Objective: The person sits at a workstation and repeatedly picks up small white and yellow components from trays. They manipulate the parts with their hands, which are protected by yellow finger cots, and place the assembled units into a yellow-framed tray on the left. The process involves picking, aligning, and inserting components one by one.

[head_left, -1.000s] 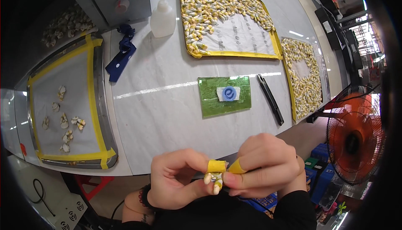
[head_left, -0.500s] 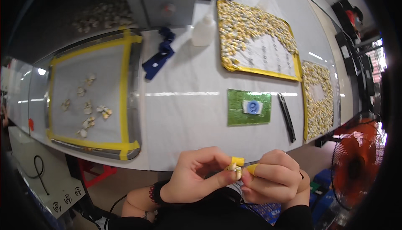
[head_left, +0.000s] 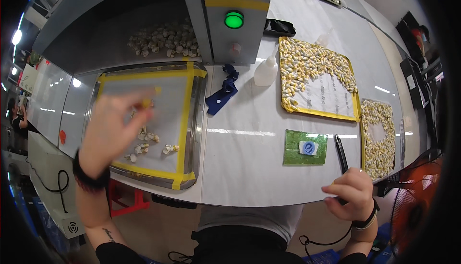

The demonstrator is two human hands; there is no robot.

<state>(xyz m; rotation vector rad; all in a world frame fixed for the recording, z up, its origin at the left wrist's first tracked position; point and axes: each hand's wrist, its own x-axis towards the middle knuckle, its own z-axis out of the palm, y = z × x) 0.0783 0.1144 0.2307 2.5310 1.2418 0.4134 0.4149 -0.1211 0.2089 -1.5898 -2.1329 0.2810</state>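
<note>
Blurred by motion, my left hand point(head_left: 113, 127) is over the yellow-taped tray point(head_left: 185, 134) at the left. Yellow covers show on its fingertips; whether it holds a small piece cannot be made out. Several small white-and-yellow pieces point(head_left: 150, 135) lie loose on the tray beside and under it. At the front edge of the table, my right hand point(head_left: 353, 196) has its fingers curled round the lower end of black tweezers point(head_left: 340, 151), which the hand partly hides. A green square board point(head_left: 293, 156) with a blue ring point(head_left: 309, 148) on a white pad lies left of the tweezers.
Farther back stand a yellow-edged tray point(head_left: 326, 116) of small pieces, a white squeeze bottle point(head_left: 265, 73) and a black dish point(head_left: 280, 27). A dark blue strap point(head_left: 222, 99) lies beside the left tray. A grey machine point(head_left: 235, 45) with lights rises behind; an orange fan point(head_left: 415, 204) stands right.
My hands were together at the table edge around a small white-and-yellow piece. Now they are apart: the left over the left tray, the right at the tweezers. The view has shifted left.
</note>
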